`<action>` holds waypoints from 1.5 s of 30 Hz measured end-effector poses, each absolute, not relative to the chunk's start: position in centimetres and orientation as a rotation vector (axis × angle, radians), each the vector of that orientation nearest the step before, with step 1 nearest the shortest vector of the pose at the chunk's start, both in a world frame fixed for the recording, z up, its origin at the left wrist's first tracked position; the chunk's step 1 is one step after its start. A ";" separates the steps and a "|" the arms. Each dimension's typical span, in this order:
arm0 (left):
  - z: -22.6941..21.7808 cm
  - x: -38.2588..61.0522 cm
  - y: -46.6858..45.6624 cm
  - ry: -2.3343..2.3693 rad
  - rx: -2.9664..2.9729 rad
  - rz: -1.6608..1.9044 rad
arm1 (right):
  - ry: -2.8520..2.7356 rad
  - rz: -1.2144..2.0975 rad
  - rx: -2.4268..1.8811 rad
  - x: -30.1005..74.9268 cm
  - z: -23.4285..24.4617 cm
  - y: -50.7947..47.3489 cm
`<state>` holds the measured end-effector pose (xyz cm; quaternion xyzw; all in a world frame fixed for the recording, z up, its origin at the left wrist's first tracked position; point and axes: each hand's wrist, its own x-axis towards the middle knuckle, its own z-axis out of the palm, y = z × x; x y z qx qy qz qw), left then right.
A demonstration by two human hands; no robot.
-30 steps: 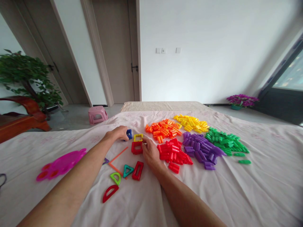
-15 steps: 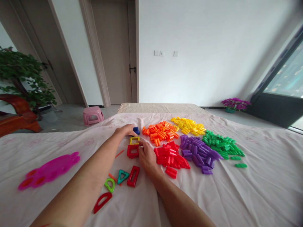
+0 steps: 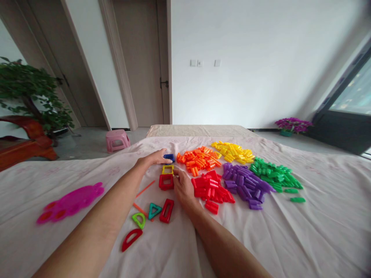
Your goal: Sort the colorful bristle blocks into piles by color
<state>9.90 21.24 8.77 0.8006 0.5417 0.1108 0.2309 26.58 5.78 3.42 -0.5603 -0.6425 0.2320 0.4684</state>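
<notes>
My left hand (image 3: 155, 157) grips the left side of a blue square magnetic tile (image 3: 169, 156), an open frame at the far end of a short column. Just nearer lies a yellow square tile (image 3: 167, 166), followed by a red square tile (image 3: 166, 187). My right hand (image 3: 183, 187) rests on the cloth to their right, its fingertips against the yellow tile's right edge. Closer to me are a red rectangular tile (image 3: 163, 213), a teal triangular tile (image 3: 150, 212), a green curved tile (image 3: 142, 222) and a red half-round tile (image 3: 123, 244).
Piles of orange (image 3: 199, 158), yellow (image 3: 233, 151), red (image 3: 213, 189), purple (image 3: 243, 183) and green (image 3: 272, 173) plastic pieces spread rightward. A magenta animal-shaped board (image 3: 72, 200) lies left. Thin orange sticks (image 3: 145, 189) lie near the tiles on the wrinkled cloth (image 3: 290, 239).
The blue tile's square opening now shows, and more of the tile is visible past my left hand's fingers. My right hand stays beside the yellow and red tiles. The view has shifted slightly.
</notes>
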 end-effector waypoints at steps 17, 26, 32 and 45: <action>10.8 -0.6 1.6 1.529 2.347 0.282 | -1.588 0.321 -1.067 25.9 4.6 3.7; 11.0 4.7 -6.4 1.703 2.435 0.434 | -1.881 0.390 -1.229 26.8 7.6 -0.1; 10.0 6.7 -6.6 1.683 2.474 0.458 | -2.341 0.308 -1.159 28.6 8.3 -4.8; 7.8 7.8 -5.7 1.828 2.346 0.537 | -2.456 0.267 -1.369 28.2 9.4 -3.5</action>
